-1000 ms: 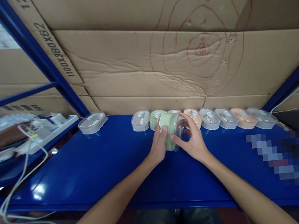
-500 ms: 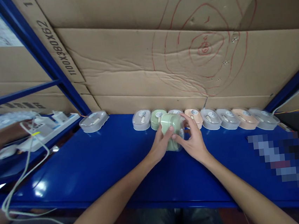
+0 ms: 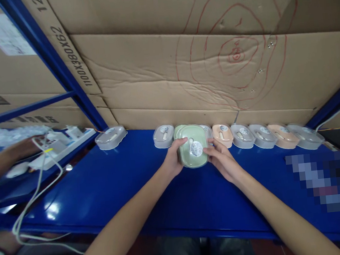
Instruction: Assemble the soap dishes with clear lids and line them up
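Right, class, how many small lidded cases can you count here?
10. One green case is held between the left hand and right hand; one grey case lies alone at left; eight form the back row, two partly hidden behind the held one.

Head camera looks down, close over shelf (image 3: 104,190)

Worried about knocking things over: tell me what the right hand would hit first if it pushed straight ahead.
Probably the row of boxes at the back, most likely the peach box just beyond the right hand, which grips the green box. Depth is unclear.
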{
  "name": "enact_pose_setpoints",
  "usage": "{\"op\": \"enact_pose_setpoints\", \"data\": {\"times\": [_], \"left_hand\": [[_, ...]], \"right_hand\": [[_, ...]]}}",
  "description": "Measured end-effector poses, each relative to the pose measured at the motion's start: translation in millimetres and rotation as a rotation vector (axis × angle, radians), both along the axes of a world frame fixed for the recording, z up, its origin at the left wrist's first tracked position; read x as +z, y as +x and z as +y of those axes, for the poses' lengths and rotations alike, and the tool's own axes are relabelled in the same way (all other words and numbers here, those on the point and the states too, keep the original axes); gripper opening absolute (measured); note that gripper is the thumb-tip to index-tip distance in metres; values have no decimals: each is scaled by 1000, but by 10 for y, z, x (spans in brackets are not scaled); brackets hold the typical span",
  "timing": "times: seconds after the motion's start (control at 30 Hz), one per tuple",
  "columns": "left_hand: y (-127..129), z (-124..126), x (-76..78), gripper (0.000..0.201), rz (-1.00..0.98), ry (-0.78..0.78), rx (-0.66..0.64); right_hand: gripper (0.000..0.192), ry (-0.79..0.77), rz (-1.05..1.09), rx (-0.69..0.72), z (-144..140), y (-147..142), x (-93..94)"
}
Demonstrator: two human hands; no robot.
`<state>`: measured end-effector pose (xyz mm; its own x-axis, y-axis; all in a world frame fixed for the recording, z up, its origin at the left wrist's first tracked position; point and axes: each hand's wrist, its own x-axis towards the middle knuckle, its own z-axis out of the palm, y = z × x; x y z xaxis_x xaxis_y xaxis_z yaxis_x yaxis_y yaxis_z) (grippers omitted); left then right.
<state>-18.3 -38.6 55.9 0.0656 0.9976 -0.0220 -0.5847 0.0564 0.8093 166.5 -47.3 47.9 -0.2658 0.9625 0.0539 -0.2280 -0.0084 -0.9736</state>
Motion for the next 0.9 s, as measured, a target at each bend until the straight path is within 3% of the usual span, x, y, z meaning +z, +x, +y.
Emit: {"op": "enact_pose_setpoints", "data": {"times": [0.1,0.3,0.43,0.53,0.67,0.77,0.9], "left_hand": [[-31,39,3,50,35,23,-48],[-42,60,58,52,215,175,-53],[-99,110,98,58,256,190,13],[-291,262,149,62,205,207,263],[-825,587,169,53,185,278,713],[-1304,797,63,42,179,189,974],[-1725,897,-204,33,435,-8,1123]], "right_hand": [[52,-37,54,45,-4,-4,2],[47,-39,150,-146,94,23,-64],[46,-38,163,-148,101,18,-50],[48,-46,142,-104,71,9,-15],[47,-25,101,-92,53,18,-12],[46,-20,70,-93,62,13,-57],[46,-10,32,-77,73,-3,-107]]}}
